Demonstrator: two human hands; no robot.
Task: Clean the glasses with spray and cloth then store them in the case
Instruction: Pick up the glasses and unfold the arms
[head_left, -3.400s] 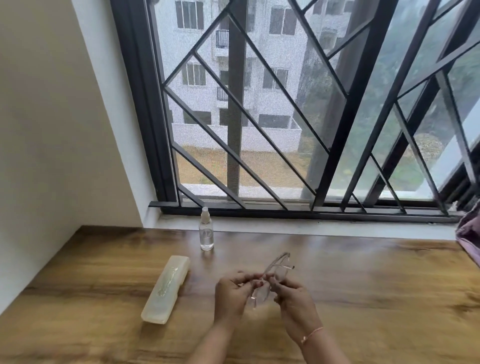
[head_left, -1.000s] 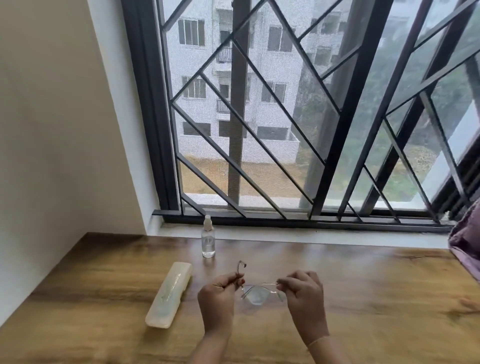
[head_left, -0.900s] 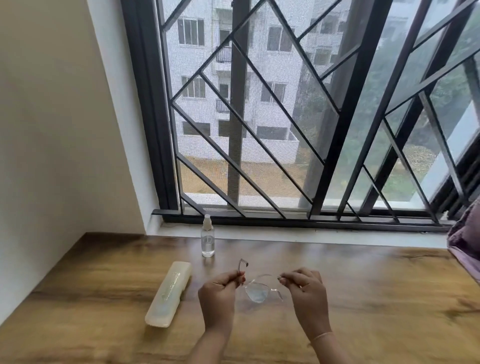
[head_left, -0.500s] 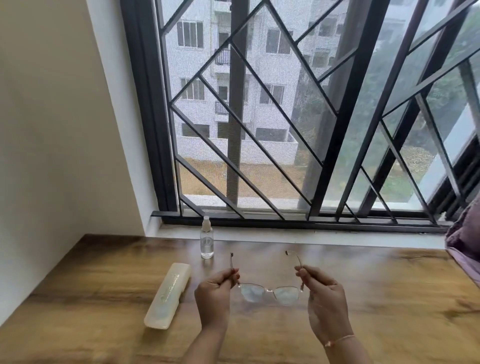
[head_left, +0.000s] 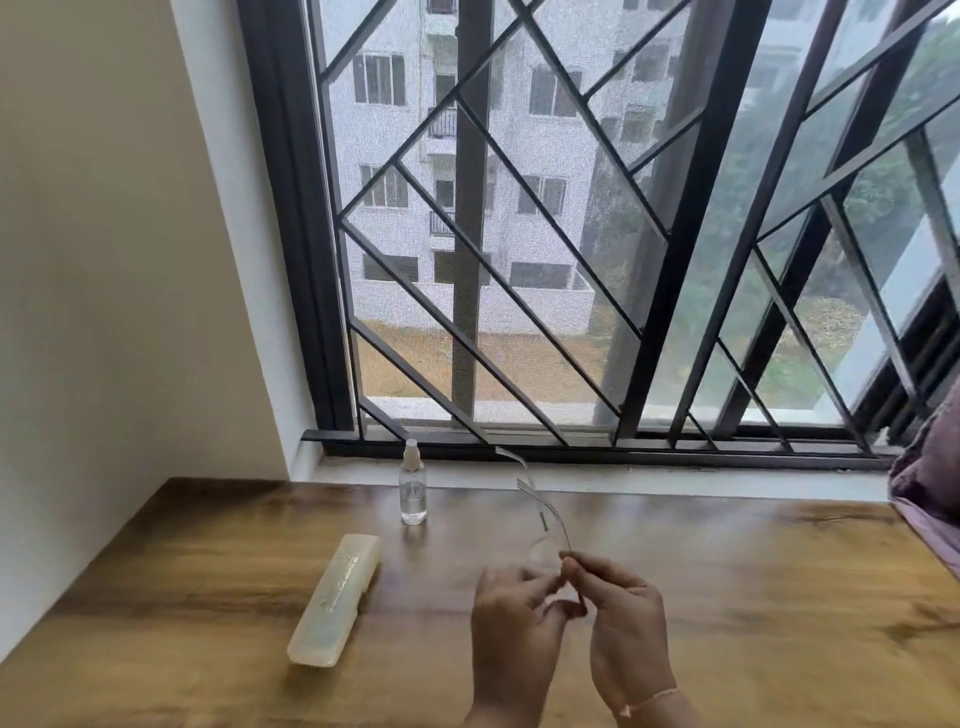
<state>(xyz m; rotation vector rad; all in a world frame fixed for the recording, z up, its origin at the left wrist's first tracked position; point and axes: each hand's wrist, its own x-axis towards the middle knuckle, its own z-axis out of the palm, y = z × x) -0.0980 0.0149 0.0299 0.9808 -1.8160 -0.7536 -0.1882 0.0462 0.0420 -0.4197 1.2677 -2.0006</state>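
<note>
**Glasses in hand, spray not yet picked up**

Both hands hold the glasses (head_left: 548, 540) above the bench (head_left: 727, 597): right hand (head_left: 623, 618) fingers pinch a temple, left hand (head_left: 514, 618) fingers curl loosely at the frame. Next, likely reaching for the upright spray bottle (head_left: 413, 491); the case (head_left: 335, 597) lies closed, no cloth visible.

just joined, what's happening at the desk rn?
A person holds clear-framed glasses above the wooden table. The right hand pinches the frame, and the left hand is at it too, with one temple sticking up toward the window. The spray bottle stands untouched near the sill, and the case lies shut on the table. No cloth is visible.
</note>
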